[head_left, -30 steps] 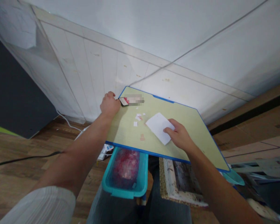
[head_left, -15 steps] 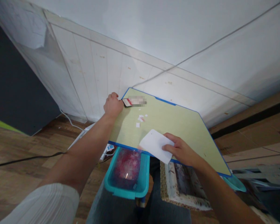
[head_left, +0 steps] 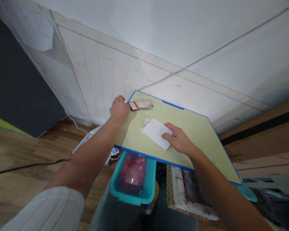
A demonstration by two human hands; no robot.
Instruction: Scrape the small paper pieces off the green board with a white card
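My right hand (head_left: 177,138) pinches a thin white card (head_left: 156,133), thumb on top. The card lies low over the yellow tabletop (head_left: 183,122), its far-left edge among small white paper scraps (head_left: 146,121), some of which it partly covers. At the left edge of the table, my left hand (head_left: 119,107) is closed with curled fingers, apparently around the edge; its grip is partly hidden. Beside these fingers lies a flat dark-edged item (head_left: 134,105) with a red and white face, partly blurred out.
Below the table's near edge, a turquoise bin (head_left: 150,189) with a see-through bag of reddish stuff (head_left: 132,175) rests by my legs. A framed picture (head_left: 174,189) stands to its right. The white wall (head_left: 115,70) rises behind; cardboard boxes (head_left: 267,141) stand right.
My right hand has pushed the white card forward and slightly left, from the near edge onto the scraps. My left hand stays at the table's left edge. The view shifts slightly.
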